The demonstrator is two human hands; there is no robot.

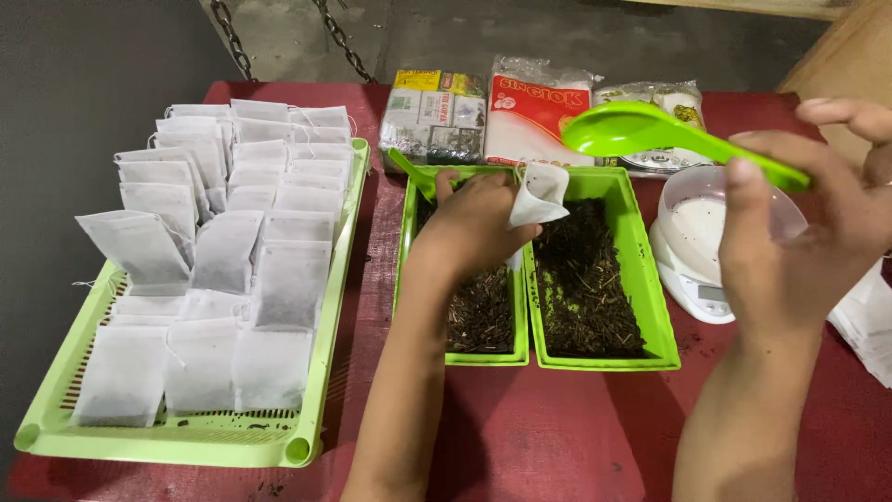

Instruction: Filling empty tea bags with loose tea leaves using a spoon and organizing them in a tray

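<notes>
Over the two green trays, the left hand pinches an open white bag. Up to its right, the right hand grips a green spoon, bowl pointing left toward the bag.

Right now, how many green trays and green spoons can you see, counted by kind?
Large slotted tray: 1
Small trays of dried leaves: 2
Spoons: 2, one in the right hand
Total: 5

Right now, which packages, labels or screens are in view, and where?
Boxed packet: table's far edge, left; rectangular, yellow, green, grey.
Red-and-white plastic bag: beside it, middle.
Clear packet: right, partly behind the green spoon.
Scale's small grey screen: on its white front, by the right hand.
</notes>
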